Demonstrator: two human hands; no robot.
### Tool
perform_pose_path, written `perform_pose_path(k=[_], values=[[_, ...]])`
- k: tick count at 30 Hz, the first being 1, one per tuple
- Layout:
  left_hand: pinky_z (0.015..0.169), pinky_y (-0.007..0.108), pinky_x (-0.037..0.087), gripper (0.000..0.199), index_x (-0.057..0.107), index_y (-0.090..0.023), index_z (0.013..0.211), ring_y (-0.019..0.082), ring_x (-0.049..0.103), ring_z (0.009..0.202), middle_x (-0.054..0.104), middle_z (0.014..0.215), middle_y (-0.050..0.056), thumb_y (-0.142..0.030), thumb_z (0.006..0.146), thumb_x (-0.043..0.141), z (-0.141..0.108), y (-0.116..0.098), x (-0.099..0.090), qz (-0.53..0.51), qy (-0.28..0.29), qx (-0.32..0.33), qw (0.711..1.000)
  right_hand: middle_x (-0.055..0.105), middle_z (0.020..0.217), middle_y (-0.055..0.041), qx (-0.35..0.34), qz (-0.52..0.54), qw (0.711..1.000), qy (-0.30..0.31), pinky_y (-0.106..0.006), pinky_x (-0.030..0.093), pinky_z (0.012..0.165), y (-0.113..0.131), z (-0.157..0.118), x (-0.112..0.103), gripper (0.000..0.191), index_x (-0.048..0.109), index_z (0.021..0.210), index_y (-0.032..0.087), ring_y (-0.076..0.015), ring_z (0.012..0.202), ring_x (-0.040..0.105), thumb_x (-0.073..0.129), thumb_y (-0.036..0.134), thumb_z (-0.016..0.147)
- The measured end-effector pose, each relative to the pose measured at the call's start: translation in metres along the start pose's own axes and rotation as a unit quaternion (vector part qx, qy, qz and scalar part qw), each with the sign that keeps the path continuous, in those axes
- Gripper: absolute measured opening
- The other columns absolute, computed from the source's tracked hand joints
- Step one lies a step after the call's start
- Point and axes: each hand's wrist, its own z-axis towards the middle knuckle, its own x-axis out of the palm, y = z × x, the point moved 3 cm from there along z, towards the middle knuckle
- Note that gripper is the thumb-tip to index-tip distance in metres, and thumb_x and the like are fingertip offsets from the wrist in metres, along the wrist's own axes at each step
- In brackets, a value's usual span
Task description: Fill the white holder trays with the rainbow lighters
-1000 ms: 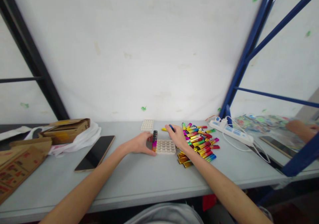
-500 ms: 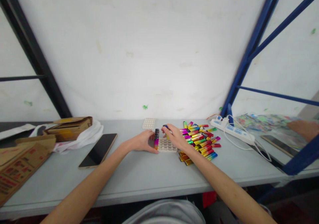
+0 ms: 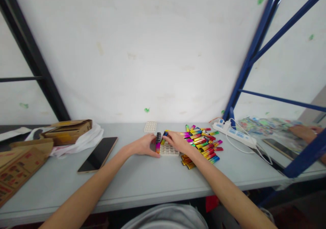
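Observation:
A cream tray with rows of pockets (image 3: pixel 170 150) lies on the table between my hands. Along its left edge stands a row of upright lighters (image 3: pixel 158 144), shiny purple to orange with black tops. My left hand (image 3: pixel 146 145) curves around this row from the left, thumb at the near end and fingers at the far end. My right hand (image 3: pixel 177 141) reaches over the tray, fingers closed on a blue and yellow lighter (image 3: pixel 164 136) just right of the row. A pile of loose metallic lighters (image 3: pixel 202 145) lies right of the tray, partly behind my right wrist.
Another cream tray (image 3: pixel 150 126) lies near the wall. A dark phone (image 3: pixel 98 155) and cardboard boxes (image 3: pixel 68 133) are at the left. To the right are a white power strip (image 3: pixel 234 133), a blue rack post (image 3: pixel 243 74) and another person's hand (image 3: pixel 303 132) behind it.
My right hand has moved left with its lighter, bringing it down beside the standing row. My left hand stays around the row. The view has shifted slightly.

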Motion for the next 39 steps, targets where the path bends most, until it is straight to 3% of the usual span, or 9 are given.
perform_pose_path(k=[6, 11, 16, 20, 23, 25, 34, 39], values=[[0.095, 0.041, 0.050, 0.071, 0.069, -0.018, 0.112, 0.033, 0.065, 0.106, 0.071, 0.113, 0.012, -0.064, 0.061, 0.086, 0.001, 0.003, 0.001, -0.002, -0.009, -0.003, 1.000, 0.068, 0.088, -0.0078, -0.024, -0.040, 0.999, 0.022, -0.029, 0.043, 0.074, -0.007, 0.001, 0.001, 0.022, 0.063, 0.097, 0.013, -0.0193, 0.079, 0.060, 0.054, 0.031, 0.106], [0.094, 0.041, 0.050, 0.069, 0.069, -0.019, 0.111, 0.033, 0.065, 0.105, 0.072, 0.111, 0.010, -0.063, 0.061, 0.086, 0.001, 0.003, 0.001, -0.015, -0.007, 0.007, 1.000, 0.069, 0.097, -0.0106, -0.039, -0.057, 0.997, 0.046, -0.030, 0.046, 0.082, -0.004, 0.001, 0.012, 0.014, 0.064, 0.098, 0.013, -0.0212, 0.089, 0.062, 0.064, 0.027, 0.099], [0.094, 0.041, 0.050, 0.071, 0.068, -0.018, 0.113, 0.034, 0.065, 0.106, 0.072, 0.112, 0.011, -0.063, 0.061, 0.086, 0.001, 0.004, 0.001, -0.011, -0.005, 0.001, 1.000, 0.071, 0.098, -0.0108, -0.051, -0.038, 0.996, 0.066, -0.032, 0.048, 0.086, -0.008, -0.003, 0.000, 0.026, 0.068, 0.103, 0.013, -0.0220, 0.093, 0.065, 0.058, 0.037, 0.103], [0.094, 0.041, 0.050, 0.072, 0.068, -0.017, 0.112, 0.034, 0.064, 0.106, 0.071, 0.112, 0.012, -0.065, 0.061, 0.086, 0.001, 0.002, 0.000, 0.001, -0.002, -0.008, 1.000, 0.073, 0.111, -0.0137, 0.014, -0.099, 0.995, 0.026, -0.034, 0.045, 0.099, -0.031, -0.007, -0.023, 0.035, 0.071, 0.113, 0.013, -0.0220, 0.107, 0.065, 0.038, 0.025, 0.110], [0.091, 0.041, 0.051, 0.070, 0.067, -0.017, 0.110, 0.032, 0.064, 0.102, 0.069, 0.111, 0.011, -0.066, 0.063, 0.084, 0.000, 0.000, -0.001, 0.017, 0.008, -0.023, 1.000, 0.070, 0.125, -0.0184, 0.098, -0.166, 0.981, 0.026, -0.035, 0.043, 0.104, -0.056, -0.011, -0.034, 0.030, 0.071, 0.120, 0.011, -0.0249, 0.116, 0.064, 0.047, 0.015, 0.103], [0.088, 0.039, 0.052, 0.070, 0.066, -0.018, 0.108, 0.031, 0.064, 0.100, 0.069, 0.110, 0.010, -0.067, 0.063, 0.083, -0.001, -0.001, -0.001, 0.021, 0.011, -0.030, 0.999, 0.072, 0.121, -0.0193, 0.133, -0.178, 0.973, 0.058, -0.035, 0.045, 0.102, -0.069, -0.014, -0.035, 0.029, 0.074, 0.118, 0.012, -0.0265, 0.112, 0.066, 0.050, 0.017, 0.102], [0.084, 0.040, 0.052, 0.070, 0.064, -0.018, 0.103, 0.031, 0.063, 0.093, 0.067, 0.103, 0.009, -0.072, 0.062, 0.081, 0.001, 0.003, 0.000, 0.029, 0.007, -0.026, 0.999, 0.076, 0.104, -0.0150, 0.136, -0.185, 0.970, 0.077, -0.032, 0.044, 0.098, -0.096, -0.012, -0.035, 0.026, 0.080, 0.108, 0.018, -0.0262, 0.108, 0.066, 0.058, 0.029, 0.101], [0.085, 0.041, 0.052, 0.071, 0.065, -0.018, 0.105, 0.032, 0.063, 0.096, 0.068, 0.107, 0.010, -0.072, 0.062, 0.082, 0.000, 0.004, 0.000, 0.023, 0.008, -0.030, 0.999, 0.075, 0.106, -0.0138, 0.162, -0.148, 0.971, 0.095, -0.029, 0.045, 0.088, -0.100, -0.015, -0.037, 0.023, 0.076, 0.105, 0.015, -0.0230, 0.100, 0.068, 0.060, 0.030, 0.101]])
